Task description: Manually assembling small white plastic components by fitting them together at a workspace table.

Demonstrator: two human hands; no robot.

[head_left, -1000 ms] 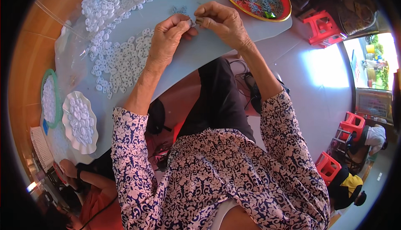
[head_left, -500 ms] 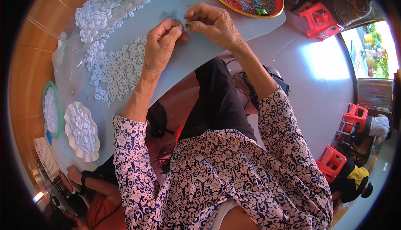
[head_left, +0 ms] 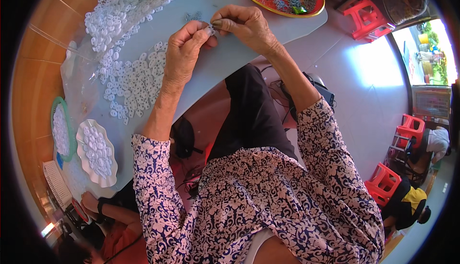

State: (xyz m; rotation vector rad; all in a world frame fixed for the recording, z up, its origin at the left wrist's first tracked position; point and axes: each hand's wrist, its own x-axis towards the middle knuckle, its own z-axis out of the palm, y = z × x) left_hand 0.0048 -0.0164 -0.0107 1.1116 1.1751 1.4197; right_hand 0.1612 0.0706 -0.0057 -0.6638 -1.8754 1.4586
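Note:
My left hand is closed in a pinch on a small white plastic piece, held above the table. Against that piece, my right hand has its thumb and forefinger pressed together; whatever lies between them is too small to make out. The fingertips of both hands meet at the piece. Just beyond the left fingers is a little pile of grey metal bits. Loose white oval plastic pieces with holes spread over the table left of my left hand.
A red tray with a yellow rim holds many metal bits and a green scrap. More white pieces are heaped far left. A scalloped white dish and a green basket hold white pieces. Another person's arm is at lower left; red stools stand right.
My right fingertips have come closer to my left ones and now touch the white piece. The whole view has shifted slightly.

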